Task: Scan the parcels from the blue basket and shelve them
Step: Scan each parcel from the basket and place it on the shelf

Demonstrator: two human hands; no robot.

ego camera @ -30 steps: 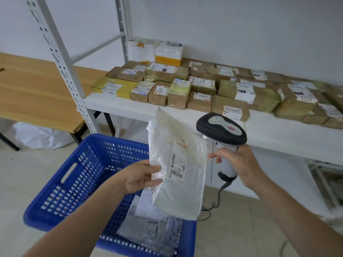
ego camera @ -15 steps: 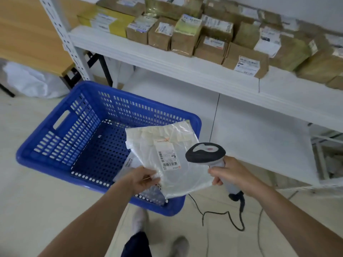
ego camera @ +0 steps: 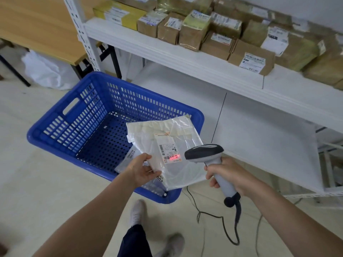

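Note:
My left hand (ego camera: 143,168) pinches the near left corner of a white plastic mailer parcel (ego camera: 172,143), held flat over the near right corner of the blue basket (ego camera: 61,143). Its shipping label (ego camera: 168,151) faces up, with a red scan line glowing on the lower barcode. My right hand (ego camera: 227,173) grips the handle of a grey and black barcode scanner (ego camera: 206,152), its head aimed at the label from the right. Another grey mailer (ego camera: 128,158) lies in the basket under the held parcel.
A white metal shelf (ego camera: 185,58) runs across the top, lined with several taped cardboard parcels (ego camera: 193,30). A lower white shelf board (ego camera: 259,138) sits to the right. The scanner cable (ego camera: 219,219) trails on the floor by my feet. A wooden table (ego camera: 40,30) stands at left.
The view tipped downward and the parcel went from upright to flat over the basket. The scanner closed in on the label and its red line now lights the barcode.

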